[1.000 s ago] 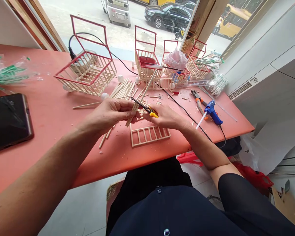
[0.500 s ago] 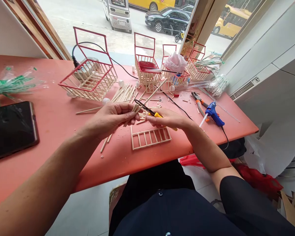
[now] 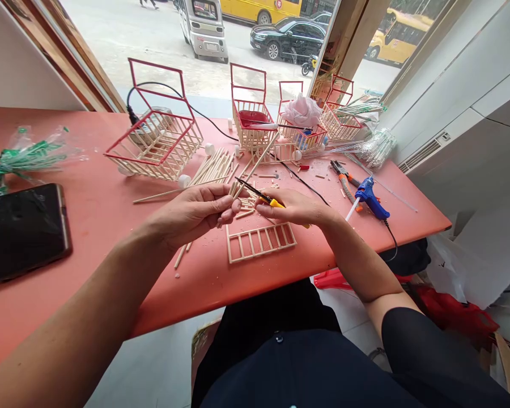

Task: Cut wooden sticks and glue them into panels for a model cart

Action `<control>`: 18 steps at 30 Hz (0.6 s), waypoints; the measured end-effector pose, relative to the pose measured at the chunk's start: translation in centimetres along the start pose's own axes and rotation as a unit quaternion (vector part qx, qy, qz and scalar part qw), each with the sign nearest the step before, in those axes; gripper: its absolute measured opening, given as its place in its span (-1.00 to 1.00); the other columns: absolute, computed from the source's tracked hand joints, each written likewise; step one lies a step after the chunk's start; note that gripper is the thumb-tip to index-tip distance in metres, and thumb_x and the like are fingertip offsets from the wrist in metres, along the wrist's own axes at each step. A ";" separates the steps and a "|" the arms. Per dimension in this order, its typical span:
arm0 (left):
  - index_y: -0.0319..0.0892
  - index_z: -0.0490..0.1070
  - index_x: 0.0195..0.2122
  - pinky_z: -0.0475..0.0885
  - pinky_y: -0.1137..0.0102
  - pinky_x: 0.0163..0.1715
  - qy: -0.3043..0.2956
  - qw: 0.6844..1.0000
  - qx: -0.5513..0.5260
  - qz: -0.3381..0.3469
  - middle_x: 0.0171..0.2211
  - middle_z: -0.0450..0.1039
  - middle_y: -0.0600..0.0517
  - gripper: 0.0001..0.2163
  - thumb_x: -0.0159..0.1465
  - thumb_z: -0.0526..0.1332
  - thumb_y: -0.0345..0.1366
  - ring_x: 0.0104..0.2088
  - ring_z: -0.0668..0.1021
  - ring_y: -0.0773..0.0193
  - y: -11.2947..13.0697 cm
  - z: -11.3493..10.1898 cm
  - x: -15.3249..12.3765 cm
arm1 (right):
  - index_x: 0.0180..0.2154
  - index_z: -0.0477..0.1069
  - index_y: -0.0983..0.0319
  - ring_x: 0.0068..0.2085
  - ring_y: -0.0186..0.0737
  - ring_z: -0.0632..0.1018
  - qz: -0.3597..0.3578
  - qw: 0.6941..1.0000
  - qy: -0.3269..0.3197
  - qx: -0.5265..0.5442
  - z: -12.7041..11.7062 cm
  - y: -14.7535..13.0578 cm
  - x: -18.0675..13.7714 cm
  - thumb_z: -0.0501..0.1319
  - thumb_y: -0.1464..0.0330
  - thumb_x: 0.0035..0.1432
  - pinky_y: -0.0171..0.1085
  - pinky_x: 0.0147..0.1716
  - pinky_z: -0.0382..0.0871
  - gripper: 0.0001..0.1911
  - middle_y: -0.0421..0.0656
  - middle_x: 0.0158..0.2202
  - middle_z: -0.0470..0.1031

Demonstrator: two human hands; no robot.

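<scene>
My left hand (image 3: pixel 206 205) is closed around a few thin wooden sticks (image 3: pixel 235 191), pinched between thumb and fingers. One long stick (image 3: pixel 261 157) slants up and away from this grip. My right hand (image 3: pixel 291 205) grips yellow-handled scissors (image 3: pixel 255 190); their dark, narrow blades point left across the sticks near my left fingertips. Whether the blades touch a stick I cannot tell. Below both hands, a ladder-like stick frame (image 3: pixel 261 242) lies flat on the table. Behind my hands is a pile of loose sticks (image 3: pixel 212 169), with short cut pieces partly hidden by my right hand.
On the pink table (image 3: pixel 187 300) stand several stick carts with red-edged rims, the nearest cart (image 3: pixel 153 144) at left. A blue glue gun (image 3: pixel 370 199) and pliers (image 3: pixel 344 178) lie at right. A black tablet (image 3: pixel 28 232) and plastic-wrapped bundles (image 3: pixel 29 153) sit at left.
The view has shifted slightly, so the table sits lower. The long stick in my left hand now stands steeper, and the scissor blades have turned a little against the sticks.
</scene>
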State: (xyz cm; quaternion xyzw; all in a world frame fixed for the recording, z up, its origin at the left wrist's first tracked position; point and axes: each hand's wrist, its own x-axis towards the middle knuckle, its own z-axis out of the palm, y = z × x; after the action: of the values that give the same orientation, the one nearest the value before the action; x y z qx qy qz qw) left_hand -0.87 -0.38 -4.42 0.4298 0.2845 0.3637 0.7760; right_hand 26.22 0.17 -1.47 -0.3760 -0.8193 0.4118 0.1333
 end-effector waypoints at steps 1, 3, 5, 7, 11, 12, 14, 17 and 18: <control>-0.31 0.80 -0.19 0.50 0.55 -0.42 -0.007 1.000 -0.001 0.000 -0.38 0.63 -0.07 -0.63 0.12 0.81 -0.21 -0.42 0.55 0.37 0.0 0.0 0.0 | -0.17 0.40 0.19 -0.22 -0.21 0.42 -0.004 1.000 0.000 0.003 0.0 -0.2 0.0 0.20 -0.27 0.44 -0.24 -0.18 0.23 -0.37 -0.22 -0.27 0.45; -0.32 0.79 -0.19 0.48 0.54 -0.43 -0.020 1.000 0.000 0.002 -0.39 0.62 -0.07 -0.67 0.17 0.78 -0.24 -0.44 0.53 0.39 0.0 0.0 0.0 | -0.15 0.41 0.19 -0.20 -0.20 0.43 -0.012 1.000 0.003 0.009 0.1 -0.4 0.0 0.22 -0.25 0.44 -0.24 -0.17 0.24 -0.39 -0.21 -0.26 0.46; -0.32 0.78 -0.20 0.47 0.54 -0.43 -0.028 1.000 0.000 0.005 -0.40 0.62 -0.07 -0.69 0.19 0.76 -0.26 -0.45 0.52 0.39 0.0 0.0 0.0 | -0.15 0.42 0.19 -0.18 -0.18 0.44 -0.022 1.000 0.010 0.012 0.2 -0.4 0.0 0.24 -0.25 0.42 -0.23 -0.15 0.25 -0.39 -0.20 -0.25 0.47; -0.32 0.77 -0.23 0.47 0.53 -0.42 -0.032 0.999 0.000 0.008 -0.40 0.61 -0.06 -0.69 0.19 0.76 -0.24 -0.46 0.50 0.40 0.0 0.1 0.0 | -0.16 0.42 0.19 -0.18 -0.18 0.45 -0.021 1.000 0.015 0.007 0.3 -0.4 0.1 0.24 -0.26 0.42 -0.22 -0.14 0.26 -0.38 -0.20 -0.25 0.47; -0.33 0.75 -0.26 0.49 0.54 -0.41 -0.032 0.999 -0.002 0.012 -0.39 0.62 -0.07 -0.66 0.18 0.77 -0.21 -0.46 0.50 0.41 -0.1 0.3 0.0 | -0.18 0.42 0.20 -0.16 -0.16 0.45 0.003 1.000 0.024 -0.011 0.5 -0.4 0.2 0.22 -0.30 0.41 -0.20 -0.12 0.25 -0.34 -0.19 -0.25 0.45; -0.33 0.74 -0.27 0.49 0.54 -0.41 -0.031 0.999 -0.001 0.011 -0.39 0.61 -0.07 -0.66 0.18 0.77 -0.21 -0.46 0.50 0.41 -0.1 0.4 0.0 | -0.19 0.41 0.20 -0.15 -0.16 0.45 0.007 1.000 0.025 -0.012 0.6 -0.4 0.2 0.22 -0.32 0.40 -0.20 -0.12 0.25 -0.32 -0.19 -0.25 0.45; -0.34 0.73 -0.31 0.48 0.55 -0.42 -0.031 0.999 0.000 0.011 -0.40 0.61 -0.07 -0.65 0.16 0.78 -0.20 -0.47 0.50 0.42 -0.1 0.4 0.0 | -0.21 0.39 0.19 -0.16 -0.17 0.44 0.010 1.000 0.026 -0.011 0.7 -0.3 0.2 0.21 -0.34 0.38 -0.19 -0.12 0.25 -0.30 -0.19 -0.24 0.44; -0.33 0.75 -0.27 0.49 0.55 -0.42 -0.028 1.000 0.005 0.010 -0.40 0.62 -0.07 -0.64 0.15 0.79 -0.19 -0.47 0.50 0.42 -0.1 0.4 0.0 | -0.21 0.39 0.19 -0.17 -0.17 0.43 0.002 1.000 0.027 -0.006 0.8 0.0 0.4 0.22 -0.34 0.38 -0.19 -0.12 0.26 -0.30 -0.19 -0.25 0.43; -0.33 0.77 -0.24 0.49 0.55 -0.42 -0.026 1.000 0.007 0.009 -0.40 0.62 -0.07 -0.65 0.16 0.78 -0.20 -0.47 0.50 0.41 -0.1 0.3 0.0 | -0.20 0.40 0.19 -0.17 -0.17 0.44 -0.002 1.000 0.028 -0.007 0.8 0.0 0.4 0.23 -0.34 0.39 -0.20 -0.12 0.27 -0.30 -0.19 -0.25 0.44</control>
State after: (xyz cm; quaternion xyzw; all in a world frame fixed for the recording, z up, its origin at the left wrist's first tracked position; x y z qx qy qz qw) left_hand -0.61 -0.55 -4.36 0.4472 0.2622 0.3576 0.7768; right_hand 25.55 0.02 -2.03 -0.3871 -0.8185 0.3954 0.1547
